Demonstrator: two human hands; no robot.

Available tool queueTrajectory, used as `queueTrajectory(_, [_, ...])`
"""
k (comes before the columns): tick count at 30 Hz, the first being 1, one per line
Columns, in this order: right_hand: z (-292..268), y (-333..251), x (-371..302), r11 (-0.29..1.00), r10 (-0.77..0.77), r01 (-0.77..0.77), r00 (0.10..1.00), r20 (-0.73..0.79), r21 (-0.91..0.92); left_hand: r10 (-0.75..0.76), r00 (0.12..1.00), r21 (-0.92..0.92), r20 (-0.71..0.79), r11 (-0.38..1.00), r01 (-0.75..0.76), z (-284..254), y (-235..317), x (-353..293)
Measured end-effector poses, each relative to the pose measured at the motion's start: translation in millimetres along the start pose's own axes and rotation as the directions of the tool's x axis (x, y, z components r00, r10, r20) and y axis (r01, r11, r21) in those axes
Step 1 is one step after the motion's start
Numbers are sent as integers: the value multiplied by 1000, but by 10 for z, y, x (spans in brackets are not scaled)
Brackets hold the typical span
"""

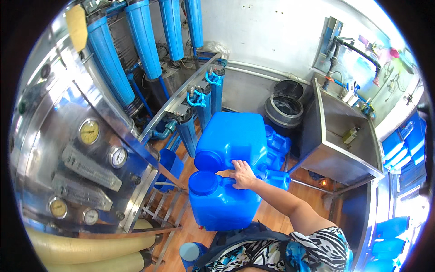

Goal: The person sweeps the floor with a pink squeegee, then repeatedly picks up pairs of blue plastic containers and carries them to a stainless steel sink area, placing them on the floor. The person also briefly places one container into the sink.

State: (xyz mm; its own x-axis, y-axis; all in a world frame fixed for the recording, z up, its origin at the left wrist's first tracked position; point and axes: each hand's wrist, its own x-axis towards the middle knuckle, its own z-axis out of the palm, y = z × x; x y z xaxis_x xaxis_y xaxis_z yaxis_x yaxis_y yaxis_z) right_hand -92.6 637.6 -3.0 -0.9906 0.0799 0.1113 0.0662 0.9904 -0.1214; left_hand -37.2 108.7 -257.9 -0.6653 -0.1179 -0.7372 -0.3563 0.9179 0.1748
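Note:
Two large blue plastic water jugs stand one behind the other on the wood-look floor. The far jug (238, 129) and the near jug (219, 213) each have a round blue screw cap on the left side of the top. My right hand (243, 176) reaches in from the lower right and lies across the narrow gap between them. Its fingers are apart, touching the jug tops near the moulded handles; nothing is visibly gripped. My left hand is out of sight.
Smaller blue jugs (275, 147) stand right of the far jug. A stainless steel sink (349, 152) is at the right, a dark round bin (284, 109) behind. Along the left are a steel gauge panel (102, 156), blue filter housings (108, 59) and a blue bucket (170, 164).

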Motion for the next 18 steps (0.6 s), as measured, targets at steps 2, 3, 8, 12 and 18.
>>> queueTrajectory(2, [138,173,188,1000,-12,12,999,34,3,0,1000,10,3,1000,0,16,131,6])
queueTrajectory(3, [202,267,285,1000,-16,16,999,49,-2,-4,1000,12,2,1000,4,23,206,10])
queueTrajectory(8, [619,719,781,998,-43,39,996,81,44,-43,999,7,-3,999,43,130,565,39])
queueTrajectory(12, [1048,1084,1126,995,-57,43,986,159,90,-104,994,-11,-19,995,104,293,776,25])
queueTrajectory(18, [1721,1655,1836,994,-103,90,940,327,54,-149,986,-58,-79,988,145,657,1291,127])
